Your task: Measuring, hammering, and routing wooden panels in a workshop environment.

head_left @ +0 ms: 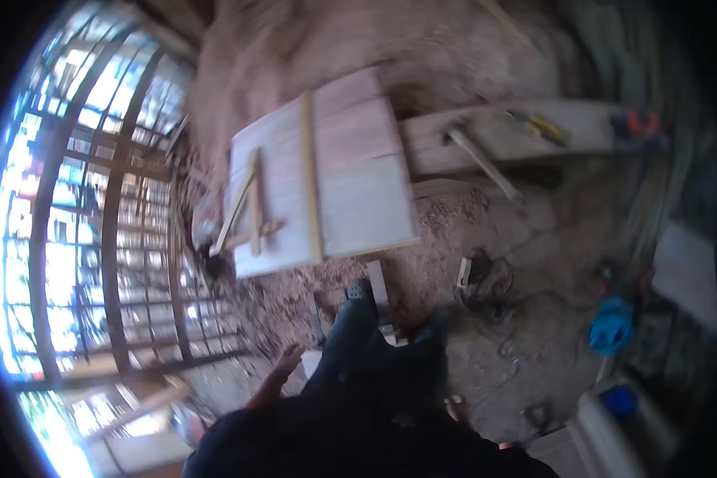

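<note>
Strips of yellowish wood (pixel 311 179) sit on our pale rectangular wooden panel (pixel 362 199), probably for easy reach; left hand (pixel 290 358) hangs empty, loosely spread, right hand (pixel 456 409) we can't tell.

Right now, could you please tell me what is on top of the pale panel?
A long strip runs across the panel, and shorter sticks lie left of it. What is directly under them is covered and cannot be seen.
</note>
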The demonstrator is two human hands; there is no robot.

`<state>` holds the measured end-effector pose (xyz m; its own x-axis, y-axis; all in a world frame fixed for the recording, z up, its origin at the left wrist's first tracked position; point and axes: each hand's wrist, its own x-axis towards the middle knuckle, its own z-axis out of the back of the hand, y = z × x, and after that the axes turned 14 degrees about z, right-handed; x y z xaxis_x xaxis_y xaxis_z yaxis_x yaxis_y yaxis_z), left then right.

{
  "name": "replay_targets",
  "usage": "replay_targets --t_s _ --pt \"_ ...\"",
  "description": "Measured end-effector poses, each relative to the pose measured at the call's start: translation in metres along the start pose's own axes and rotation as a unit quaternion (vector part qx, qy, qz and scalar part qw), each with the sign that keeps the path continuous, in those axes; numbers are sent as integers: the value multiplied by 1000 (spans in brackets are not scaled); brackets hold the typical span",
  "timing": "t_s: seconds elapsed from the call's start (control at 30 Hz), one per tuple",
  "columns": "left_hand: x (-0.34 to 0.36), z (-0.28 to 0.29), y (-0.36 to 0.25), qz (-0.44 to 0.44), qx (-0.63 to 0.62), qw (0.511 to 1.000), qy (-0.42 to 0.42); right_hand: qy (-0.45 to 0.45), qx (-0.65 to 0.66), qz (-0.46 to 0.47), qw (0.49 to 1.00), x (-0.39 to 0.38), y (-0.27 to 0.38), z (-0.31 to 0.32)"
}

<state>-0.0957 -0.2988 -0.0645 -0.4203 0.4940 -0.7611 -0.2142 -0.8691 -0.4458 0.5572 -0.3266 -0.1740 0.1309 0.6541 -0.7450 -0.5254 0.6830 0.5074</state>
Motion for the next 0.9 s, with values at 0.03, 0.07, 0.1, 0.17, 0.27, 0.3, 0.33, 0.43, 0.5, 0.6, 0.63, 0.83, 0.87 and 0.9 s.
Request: replay_targets --t_s 0.03,0.07,0.1,0.17,0.27,0.3,0.33,0.43,0.5,0.6,0.63,0.83,0.87,0.9 --pt "-23 -19 3 300 -57 950 62 -9 -48 43 998 19 17 22" --pt "-40 -8 46 215 56 973 63 9 -70 66 995 21 46 30" --pt "-45 -8 61 224 30 972 65 22 -101 92 990 27 73 32" --pt "-55 -13 91 204 -34 978 18 48 -160 137 976 30 127 20" --pt "-68 -4 102 185 -80 978 -48 88 -214 167 958 14 188 -31" --pt "-73 -5 111 178 -99 977 -69 101 -236 179 950 11 203 -45" --pt "-80 -5 110 171 -115 974 -93 114 -253 191 941 13 214 -58" --pt "-54 19 88 157 -75 970 -170 149 -300 228 914 28 251 -84" --pt "23 37 76 138 -82 977 -143 90 -273 260 922 85 124 -93" --pt "45 89 -10 196 -198 942 -188 7 -259 334 906 91 212 -93" --pt "59 101 -7 138 -218 943 -210 -24 -105 290 951 84 237 -97" --pt "40 122 -23 217 -282 907 -223 -76 17 360 930 72 363 -73" --pt "42 110 -16 229 -296 888 -266 -66 -3 356 932 70 384 -68" --pt "40 96 -15 240 -309 869 -305 -63 -24 371 926 69 403 -66"
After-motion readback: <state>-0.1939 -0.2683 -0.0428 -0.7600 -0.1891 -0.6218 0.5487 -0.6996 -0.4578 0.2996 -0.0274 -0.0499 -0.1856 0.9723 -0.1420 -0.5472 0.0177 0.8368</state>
